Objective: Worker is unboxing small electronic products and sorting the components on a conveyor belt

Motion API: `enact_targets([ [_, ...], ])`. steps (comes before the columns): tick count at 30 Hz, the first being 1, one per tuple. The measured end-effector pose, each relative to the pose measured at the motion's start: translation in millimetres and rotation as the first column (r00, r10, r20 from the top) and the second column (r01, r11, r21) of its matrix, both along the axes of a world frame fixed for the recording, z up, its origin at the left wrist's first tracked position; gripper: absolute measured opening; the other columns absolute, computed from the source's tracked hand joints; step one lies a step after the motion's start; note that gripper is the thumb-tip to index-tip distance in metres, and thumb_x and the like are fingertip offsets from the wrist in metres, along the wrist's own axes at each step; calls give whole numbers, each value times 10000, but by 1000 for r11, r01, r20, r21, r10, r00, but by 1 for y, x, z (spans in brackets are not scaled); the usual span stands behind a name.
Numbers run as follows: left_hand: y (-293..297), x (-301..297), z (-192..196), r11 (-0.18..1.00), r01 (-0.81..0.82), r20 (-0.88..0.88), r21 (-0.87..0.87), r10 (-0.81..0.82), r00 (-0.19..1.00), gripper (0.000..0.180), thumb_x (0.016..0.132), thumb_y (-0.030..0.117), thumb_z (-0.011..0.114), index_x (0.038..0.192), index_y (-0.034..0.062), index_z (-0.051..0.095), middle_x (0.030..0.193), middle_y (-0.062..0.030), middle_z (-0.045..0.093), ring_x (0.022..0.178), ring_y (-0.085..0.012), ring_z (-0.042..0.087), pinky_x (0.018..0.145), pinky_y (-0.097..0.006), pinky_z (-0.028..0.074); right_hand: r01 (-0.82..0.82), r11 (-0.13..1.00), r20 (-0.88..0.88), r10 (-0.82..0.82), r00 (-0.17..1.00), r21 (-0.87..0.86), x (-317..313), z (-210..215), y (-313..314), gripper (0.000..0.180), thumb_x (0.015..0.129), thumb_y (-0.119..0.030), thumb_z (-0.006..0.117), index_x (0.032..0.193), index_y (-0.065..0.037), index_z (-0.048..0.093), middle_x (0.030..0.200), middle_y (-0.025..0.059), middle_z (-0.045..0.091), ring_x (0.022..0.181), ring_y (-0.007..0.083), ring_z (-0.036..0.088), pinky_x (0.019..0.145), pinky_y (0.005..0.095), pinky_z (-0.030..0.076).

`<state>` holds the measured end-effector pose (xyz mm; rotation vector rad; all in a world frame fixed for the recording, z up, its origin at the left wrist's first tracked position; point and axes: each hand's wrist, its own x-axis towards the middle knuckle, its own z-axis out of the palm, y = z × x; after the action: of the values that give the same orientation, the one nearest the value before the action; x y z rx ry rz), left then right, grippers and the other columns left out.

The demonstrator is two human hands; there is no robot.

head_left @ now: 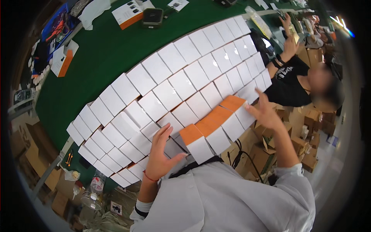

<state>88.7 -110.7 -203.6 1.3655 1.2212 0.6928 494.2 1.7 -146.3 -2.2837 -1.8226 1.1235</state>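
A short row of white boxes with orange sides lies along the near edge of a broad block of white boxes, its orange faces turned up. At the row's left end is my left hand, fingers stretched and thumb spread, its thumb tip close to the nearest box; whether they touch I cannot tell. My right hand is at the row's right end, fingers apart, with the thumb at the last box's corner. Neither hand is wrapped round a box. The white boxes stand packed in several long rows, with a few narrow gaps.
Under the boxes is a green table. Toward its far side are a dark square case and an orange-and-white carton; another carton lies left. A co-worker is at the right. Cardboard boxes and black cables are below.
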Motion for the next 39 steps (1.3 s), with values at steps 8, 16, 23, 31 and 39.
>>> enact_targets([
  [8, -4, 58, -21, 992, 124, 47, -16, -123, 991, 967, 788, 283, 909, 1577, 29, 411, 1632, -189, 412, 1510, -361, 395, 1234, -456, 343, 132, 977, -321, -72, 944, 169, -2, -29, -18, 692, 748, -268, 965, 1306, 29, 682, 1214, 129, 738, 1022, 171, 691, 885, 331, 556],
  [16, 184, 67, 26, 753, 382, -426, 536, -150, 892, 1263, 616, 298, 991, 1646, 109, 287, 1651, -206, 385, 1579, -411, 264, 1272, -549, 271, -569, 586, -318, 803, 505, 577, -66, -9, 135, 462, 675, -57, 913, 1113, -17, 774, 1157, 125, 780, 1096, 312, 729, 951, 387, 562],
  [23, 201, 29, -1, 836, 493, -734, 242, -174, 656, 1276, 516, 355, 991, 1595, 63, 374, 1511, -166, 503, 1427, -411, 432, 1196, -544, 342, -638, 468, -252, 880, 403, 612, -154, -53, 145, 566, 671, -4, 858, 1211, -55, 698, 1279, 137, 690, 1202, 376, 647, 1035, 409, 528],
  [31, 133, -10, 37, 806, -49, -323, 590, 291, 901, 999, 518, 203, 974, 1411, 18, 567, 1378, -169, 597, 1289, -376, 543, 1112, -454, 457, -373, 905, -821, 367, 437, 207, -194, -33, 100, 836, 869, -75, 808, 1596, -99, 396, 1529, 136, 485, 1445, 287, 469, 1117, 452, 500],
  [39, 105, -28, 33, 785, -229, -362, 576, 495, 790, 892, 530, 185, 942, 1349, 47, 616, 1302, -143, 638, 1218, -370, 574, 1045, -464, 492, -436, 874, -800, 413, 436, 214, -249, -33, 98, 786, 889, -156, 779, 1580, -44, 421, 1435, 212, 566, 1191, 330, 670, 990, 397, 577],
])
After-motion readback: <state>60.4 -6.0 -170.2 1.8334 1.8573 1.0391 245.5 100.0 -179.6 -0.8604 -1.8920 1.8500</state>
